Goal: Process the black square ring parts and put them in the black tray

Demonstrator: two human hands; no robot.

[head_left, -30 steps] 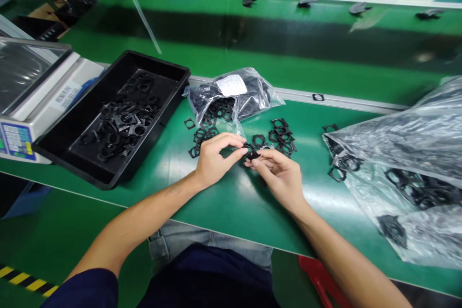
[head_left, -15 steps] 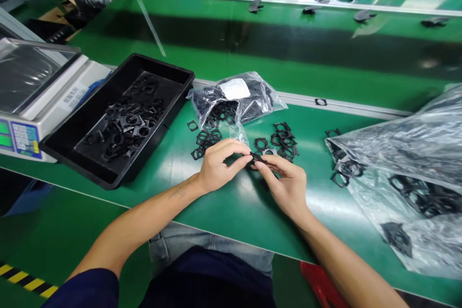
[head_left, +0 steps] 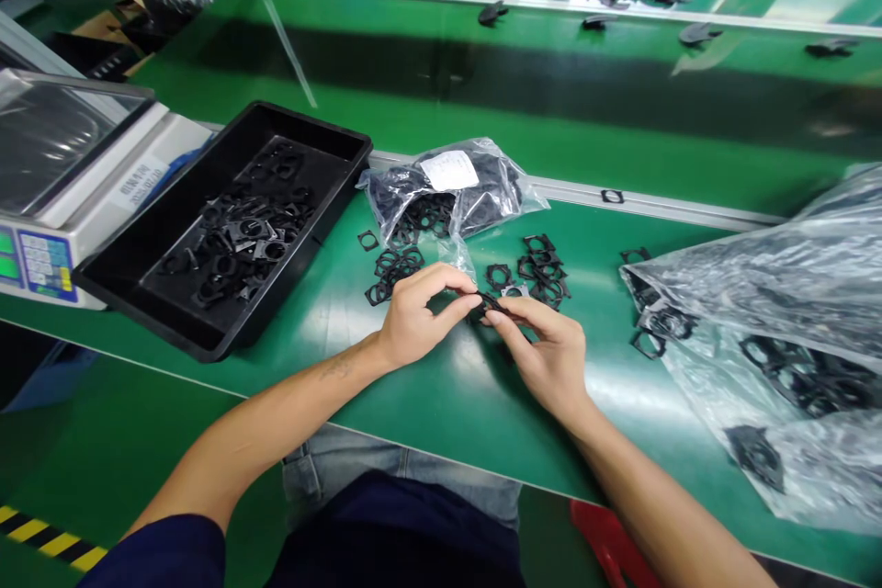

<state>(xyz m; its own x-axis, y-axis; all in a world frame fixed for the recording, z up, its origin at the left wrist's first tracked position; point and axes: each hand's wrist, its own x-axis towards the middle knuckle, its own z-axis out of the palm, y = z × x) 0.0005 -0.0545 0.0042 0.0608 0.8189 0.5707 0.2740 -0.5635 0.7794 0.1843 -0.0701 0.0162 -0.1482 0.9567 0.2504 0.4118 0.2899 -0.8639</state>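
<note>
My left hand (head_left: 427,312) and my right hand (head_left: 544,340) meet over the green table, thumbs and fingers pinched on a small black plastic ring part (head_left: 488,301). The part is held nearly edge-on, and fingers cover much of it; whether it is one piece or two pressed together I cannot tell. Just beyond my right hand lies a loose pile of black square ring frames (head_left: 544,268), with a rounder black ring (head_left: 499,276) beside it. Another heap of black frames (head_left: 394,271) lies past my left hand, in front of a clear bag of black parts (head_left: 482,188) with a white label.
A black tray (head_left: 337,142) with many black rings stands at the left, against a weighing scale (head_left: 48,266). On the right, a large clear plastic bag (head_left: 764,294) spills black parts. One frame (head_left: 612,197) rests on the metal rail (head_left: 689,213) behind.
Both hands stay in the same place, still pinching the black ring part, which appears slightly tilted compared with before. The view has shifted very slightly.
</note>
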